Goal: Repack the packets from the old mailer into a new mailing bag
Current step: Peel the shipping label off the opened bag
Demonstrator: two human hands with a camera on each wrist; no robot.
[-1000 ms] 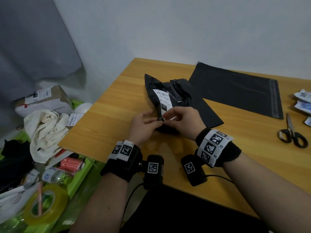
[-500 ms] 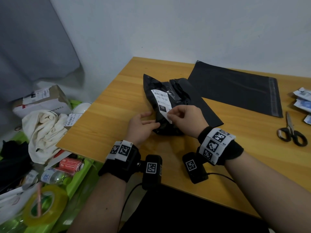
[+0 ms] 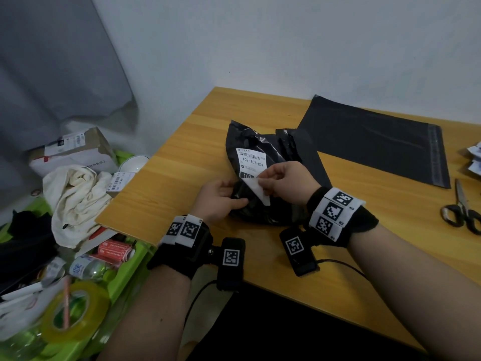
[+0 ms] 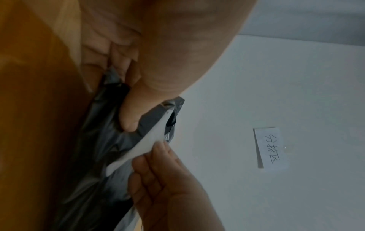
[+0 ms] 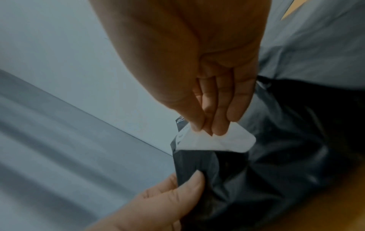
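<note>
- My left hand [image 3: 220, 200] lies low on the wooden table [image 3: 166, 183], palm turned right, thumb and fingers clamped on the near left edge of the old black mailer [image 3: 250, 144].
- My right hand [image 3: 286, 182] hovers above the mailer, wrist raised, thumb and fingertips pinched together on the peeled lower corner of the white shipping label [image 3: 251, 162]; its upper part is stuck down.
- The new flat mailing bag [image 3: 377, 142] lies far right, scissors [image 3: 462, 211] beyond it.
</note>
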